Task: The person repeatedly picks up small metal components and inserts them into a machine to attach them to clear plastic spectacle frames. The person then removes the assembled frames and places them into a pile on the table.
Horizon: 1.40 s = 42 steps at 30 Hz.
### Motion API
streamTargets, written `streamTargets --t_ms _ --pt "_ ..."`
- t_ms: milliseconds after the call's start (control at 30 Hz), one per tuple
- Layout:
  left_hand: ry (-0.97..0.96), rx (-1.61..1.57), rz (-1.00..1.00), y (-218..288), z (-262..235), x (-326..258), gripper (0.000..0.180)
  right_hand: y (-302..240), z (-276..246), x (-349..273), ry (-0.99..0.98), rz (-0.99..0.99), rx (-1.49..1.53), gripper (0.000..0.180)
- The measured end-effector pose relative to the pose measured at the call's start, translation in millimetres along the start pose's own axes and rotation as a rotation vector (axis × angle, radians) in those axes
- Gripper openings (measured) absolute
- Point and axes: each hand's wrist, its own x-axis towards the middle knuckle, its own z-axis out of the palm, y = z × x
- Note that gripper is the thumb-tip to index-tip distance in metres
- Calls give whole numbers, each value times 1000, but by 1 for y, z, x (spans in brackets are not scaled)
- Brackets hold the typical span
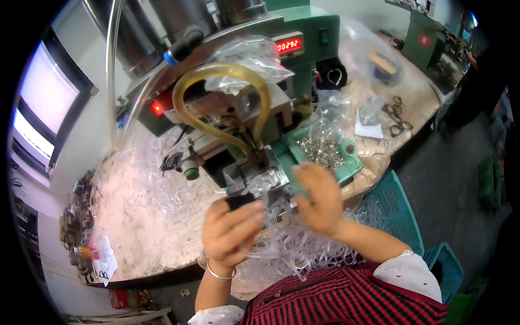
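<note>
My left hand (230, 232) is in front of the machine's metal work head (260, 179), its fingers curled. What it pinches, if anything, is too blurred to make out. A black piece (240, 201) shows just past its fingertips. My right hand (320, 199) is on the other side of the work head, close to the green tray (351, 167) of small shiny metal parts (320, 147). Motion smears its fingers, so its grip does not show. Below and between both hands lies a heap of clear plastic loops (303, 252).
The green machine (309, 24) has a red lit counter (288, 45) and a yellowish hose (181, 100). Clear plastic pieces (162, 173) lie on the worn table (135, 233). Black loops (400, 127) are at the far right. A teal basket (401, 206) stands beside the table.
</note>
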Motion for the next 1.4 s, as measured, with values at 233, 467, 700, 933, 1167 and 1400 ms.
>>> streamTargets --t_ms 233,467,700,933,1167,1400 --pt "-154 56 174 -9 31 -3 26 94 -25 -34 -63 371 -501 17" --pt "-149 28 152 -11 31 -1 27 106 4 0 42 431 -290 9" --pt "-134 37 141 -8 26 -5 29 106 54 37 -56 161 -501 8" --pt "178 563 -244 9 -34 -81 18 99 3 9 21 449 -177 9" --pt "28 661 -483 -118 -59 -66 17 113 -3 -18 352 823 434 19" --pt "-112 917 -858 -223 4 -88 16 89 21 12 152 816 287 18"
